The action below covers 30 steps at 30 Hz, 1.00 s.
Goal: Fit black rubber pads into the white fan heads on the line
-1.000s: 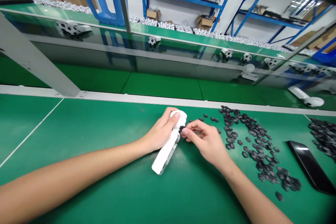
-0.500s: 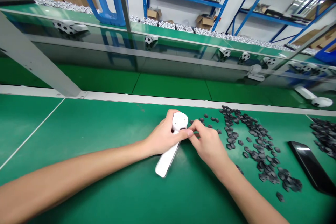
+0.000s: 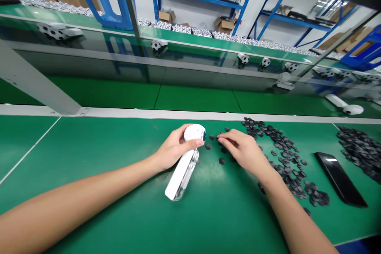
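My left hand [image 3: 175,149] is closed around a white device [image 3: 181,174] with a round head and a long flat handle, its thumb pressing the head near a dark blue patch on the right side. The handle slants down toward me, and a clear edge shows along it. My right hand [image 3: 245,151] is to the right, with thumb and forefinger pinched at a small black piece [image 3: 218,137]. Several more black pieces [image 3: 222,161] lie on the green table between and beneath my hands.
Many black pieces [image 3: 287,154] spread to the right, with a denser pile [image 3: 358,151] beyond a black phone [image 3: 341,178]. A white rail [image 3: 154,114] edges the table. Behind it, soccer-ball-patterned devices [image 3: 156,45] stand on another level, near a blue plastic stool [image 3: 117,20].
My right hand has moved away from the white device to the loose black pieces. My left hand has turned the device, so its side and the dark blue patch show. The view has shifted slightly.
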Available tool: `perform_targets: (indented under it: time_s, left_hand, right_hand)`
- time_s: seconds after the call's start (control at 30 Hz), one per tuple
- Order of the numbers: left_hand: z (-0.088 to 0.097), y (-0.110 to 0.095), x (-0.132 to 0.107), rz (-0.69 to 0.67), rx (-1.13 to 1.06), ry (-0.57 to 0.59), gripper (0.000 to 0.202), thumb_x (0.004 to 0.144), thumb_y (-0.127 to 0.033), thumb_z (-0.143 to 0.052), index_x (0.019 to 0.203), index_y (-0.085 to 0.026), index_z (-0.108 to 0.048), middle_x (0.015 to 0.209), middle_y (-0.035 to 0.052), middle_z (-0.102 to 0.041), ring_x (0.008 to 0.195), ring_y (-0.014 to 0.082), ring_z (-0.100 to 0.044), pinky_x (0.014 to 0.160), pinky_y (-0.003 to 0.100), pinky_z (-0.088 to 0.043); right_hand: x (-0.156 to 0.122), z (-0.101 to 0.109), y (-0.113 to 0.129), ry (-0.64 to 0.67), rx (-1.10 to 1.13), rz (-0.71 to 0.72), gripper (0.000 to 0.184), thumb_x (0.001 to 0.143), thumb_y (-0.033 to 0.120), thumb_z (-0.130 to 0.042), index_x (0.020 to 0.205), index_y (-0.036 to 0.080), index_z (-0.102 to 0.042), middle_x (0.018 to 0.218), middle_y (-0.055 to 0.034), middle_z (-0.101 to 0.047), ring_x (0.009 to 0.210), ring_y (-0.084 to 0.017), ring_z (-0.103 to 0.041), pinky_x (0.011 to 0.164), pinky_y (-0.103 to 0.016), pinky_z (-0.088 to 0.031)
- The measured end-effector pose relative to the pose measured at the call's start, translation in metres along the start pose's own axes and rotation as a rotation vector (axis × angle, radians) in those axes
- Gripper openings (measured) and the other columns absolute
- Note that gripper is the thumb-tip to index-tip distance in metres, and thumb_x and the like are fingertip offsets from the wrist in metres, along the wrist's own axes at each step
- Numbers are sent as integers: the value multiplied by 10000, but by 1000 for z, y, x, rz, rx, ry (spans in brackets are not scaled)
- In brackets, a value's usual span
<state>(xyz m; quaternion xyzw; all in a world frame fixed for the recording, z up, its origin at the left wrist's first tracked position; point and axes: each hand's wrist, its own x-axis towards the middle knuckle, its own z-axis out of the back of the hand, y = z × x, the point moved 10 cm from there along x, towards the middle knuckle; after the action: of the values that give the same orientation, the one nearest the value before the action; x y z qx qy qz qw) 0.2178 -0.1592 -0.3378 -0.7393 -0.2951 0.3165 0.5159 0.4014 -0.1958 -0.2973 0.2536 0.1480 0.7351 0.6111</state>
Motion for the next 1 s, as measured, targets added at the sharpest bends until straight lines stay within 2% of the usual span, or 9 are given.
perform_targets:
  time_s: [0.13,0.27,0.37,0.47,0.57,0.7,0.83,0.93,1.0]
  left_hand:
    - [3,6,2,48,-52,-33,518,850,-476,-820,1220,-224,-558,855,1,-672,548,183,-698,467,271,-570]
    - [14,20,8,135,-145,-124,584,904,-681,-643,1210,-189,-571,627,4,-643,455,192,-640,374,239,-487]
    - [16,23,11,136,-171,-139,612,926,-710,-568,1219,-173,-575,601,20,-652,429,186,-616,360,226,-444]
    - [13,15,12,62,-192,-124,530,948,-665,-578,1201,-200,-556,804,49,-725,455,156,-624,390,227,-454]
    - [7,7,8,5,-185,-99,441,977,-615,-577,1194,-234,-532,928,49,-727,521,149,-650,437,225,-473]
    - [-5,-10,-3,-77,-161,-42,339,1013,-507,-581,1228,-250,-529,888,25,-693,696,170,-697,578,232,-511]
    - [-17,-26,-15,-148,-140,2,384,1025,-465,-573,1332,-256,-477,797,11,-668,729,196,-686,683,299,-535]
    - [-18,-35,-21,-176,-117,-28,409,1018,-470,-585,1354,-273,-459,842,9,-657,730,182,-659,682,289,-507]
    - [-18,-37,-24,-166,-91,-55,405,1022,-483,-578,1353,-280,-458,887,11,-645,740,173,-643,683,280,-490]
  right_hand:
    - [2,-29,20,95,-85,115,212,1004,369,-671,1175,288,-767,1133,-50,-734,1067,-245,-691,936,-353,-551]
    - [5,-37,27,90,-67,132,162,1016,264,-626,1058,216,-775,1002,-64,-722,940,-225,-693,861,-343,-553]
    - [7,-29,22,12,11,65,145,980,233,-647,946,201,-784,878,-46,-700,772,-187,-667,741,-322,-533]
    - [5,-15,20,-82,109,-8,153,945,288,-700,868,210,-807,794,-37,-681,691,-174,-622,667,-316,-504]
    - [0,-10,20,-77,282,-133,218,933,369,-712,815,212,-807,711,-28,-684,612,-165,-593,581,-304,-486]
    - [-12,-7,23,-67,629,-316,250,896,450,-751,887,203,-783,775,-45,-755,633,-184,-684,574,-285,-572]
    - [-17,6,35,-135,765,-283,230,887,429,-773,934,206,-741,909,-78,-783,826,-231,-758,701,-310,-644]
    - [-16,18,46,-172,646,-178,172,899,378,-760,854,211,-758,894,-64,-739,785,-194,-711,674,-281,-622]
    - [-17,20,49,-179,652,-171,175,893,372,-769,825,210,-766,821,-46,-720,716,-176,-692,633,-266,-611]
